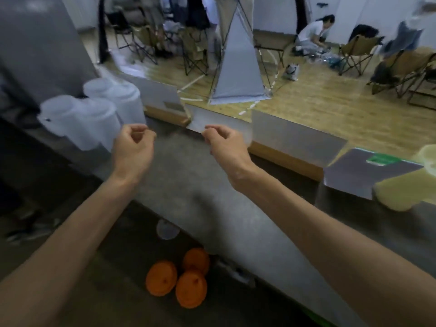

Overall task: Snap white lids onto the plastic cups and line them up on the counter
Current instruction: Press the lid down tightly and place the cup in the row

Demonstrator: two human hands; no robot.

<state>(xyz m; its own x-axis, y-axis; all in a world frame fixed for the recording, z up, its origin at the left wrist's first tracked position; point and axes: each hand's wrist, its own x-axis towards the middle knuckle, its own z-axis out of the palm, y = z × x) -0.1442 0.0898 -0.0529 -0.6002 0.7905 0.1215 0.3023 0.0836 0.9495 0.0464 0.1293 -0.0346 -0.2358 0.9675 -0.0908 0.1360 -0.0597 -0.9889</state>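
Cups (94, 114) stand upright, capped, on the counter (200, 185) left of both curled, empty grips — left hand (133, 149) nearer than right hand (227, 147).

Both bare forearms reach forward, wrists raised. The left hand (133, 147) has its fingers curled inward toward the thumb. The right hand (225, 143) is likewise curled, fingertips bunched against the thumb.

Left hand (133, 147) and right hand (224, 143), fingers curled, above grey counter (212, 208) beside lidded cups (94, 114).
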